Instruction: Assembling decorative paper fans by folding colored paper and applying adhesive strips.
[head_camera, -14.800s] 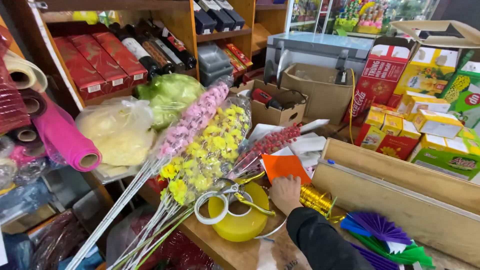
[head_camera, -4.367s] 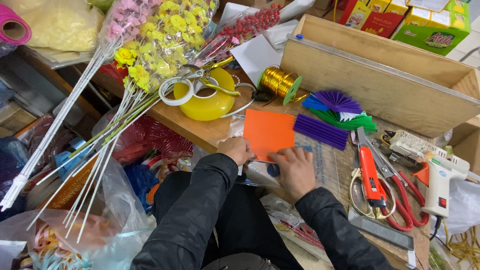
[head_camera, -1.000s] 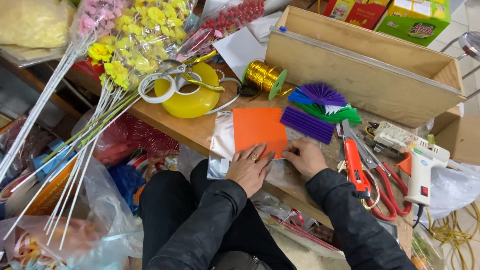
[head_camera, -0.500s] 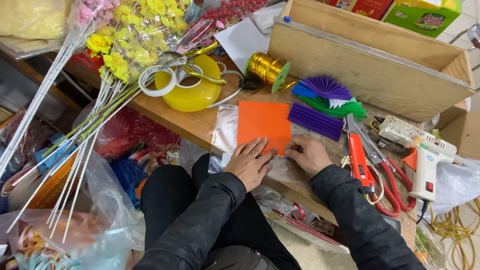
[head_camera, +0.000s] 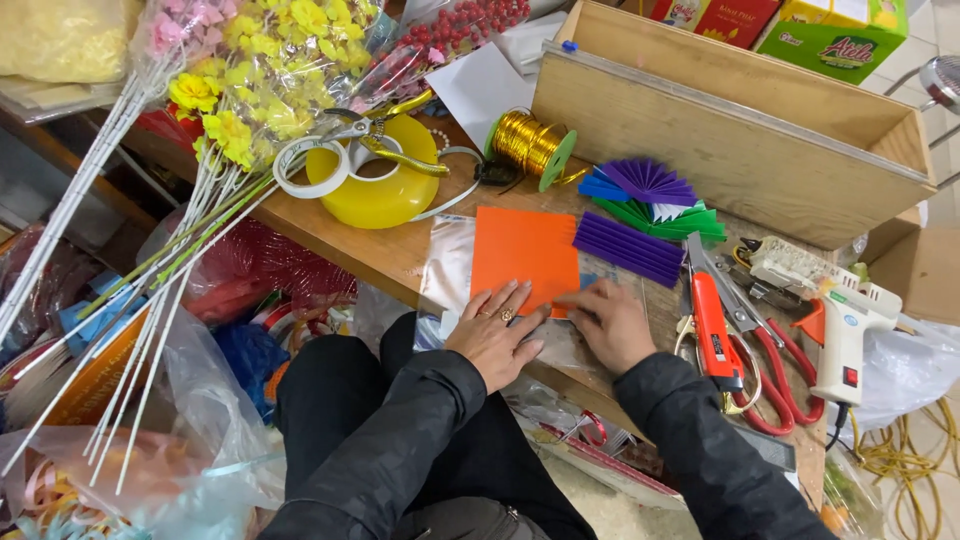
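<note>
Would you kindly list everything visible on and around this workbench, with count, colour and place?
orange paper: one, orange, bench front, under both hands
pleated paper strip: one, purple, right of the orange paper
paper fans: several, purple, blue, green, behind the strip
wire spool: one, gold, bench middle
tape rolls: several, yellow and white, bench left
artificial flowers: bunch, yellow and pink, far left
scissors: red handles, right
glue gun: one, white, far right
wooden tray: one, behind
left hand: flat on the paper
right hand: pressing the paper's edge

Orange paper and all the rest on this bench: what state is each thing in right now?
Orange paper: flat on the bench, near edge pressed down.
Left hand: flat, fingers on the paper's near edge.
Right hand: pinching the paper's near corner.
Purple paper: pleated, lying folded.
Purple fan: spread open.
Gold wire spool: on its side.
Red-handled scissors: lying closed.
Glue gun: lying unused.
</note>
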